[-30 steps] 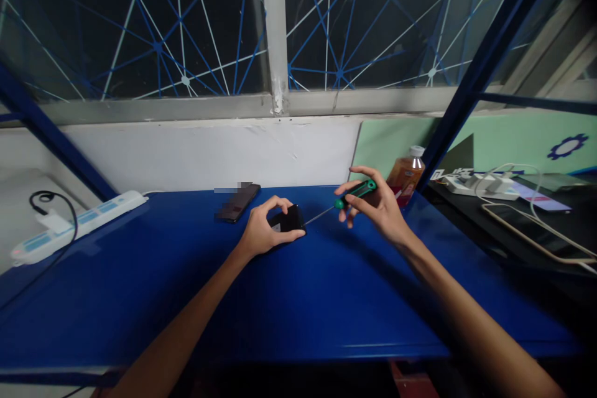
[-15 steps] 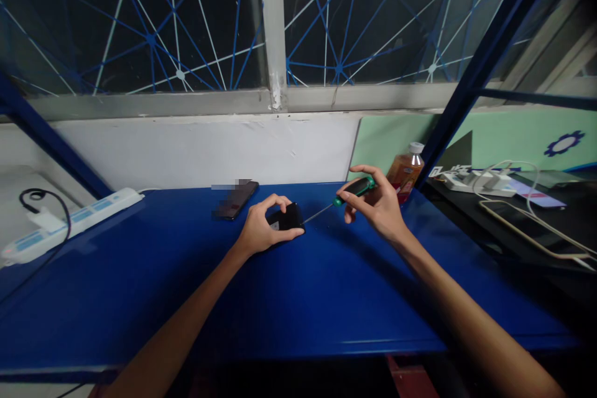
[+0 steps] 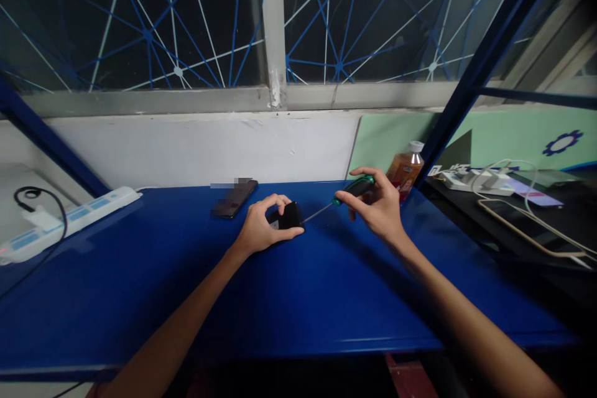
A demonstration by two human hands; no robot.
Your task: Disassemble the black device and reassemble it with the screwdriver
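Note:
My left hand (image 3: 262, 224) grips a small black box-like device (image 3: 290, 216) on the blue table, thumb along its near side and fingers over the far side. A greyish patch shows on the device, but its exact kind is unclear. In my right hand (image 3: 380, 202) is a screwdriver (image 3: 359, 188) with a green and black handle, held between thumb and fingers. Its thin metal shaft slants down to the left, and the tip meets the right end of the device. Whether the tip sits in a screw is too small to see.
Behind my left hand lies a dark phone (image 3: 237, 198). A white power strip (image 3: 69, 224) with a black cable is at the left. A drink bottle (image 3: 407, 169) stands behind my right hand. On the black surface at right are another phone (image 3: 532, 228) and white cables.
My right-hand fingers have shifted slightly around the screwdriver handle, which appears turned a little. The left hand and the device stay in place.

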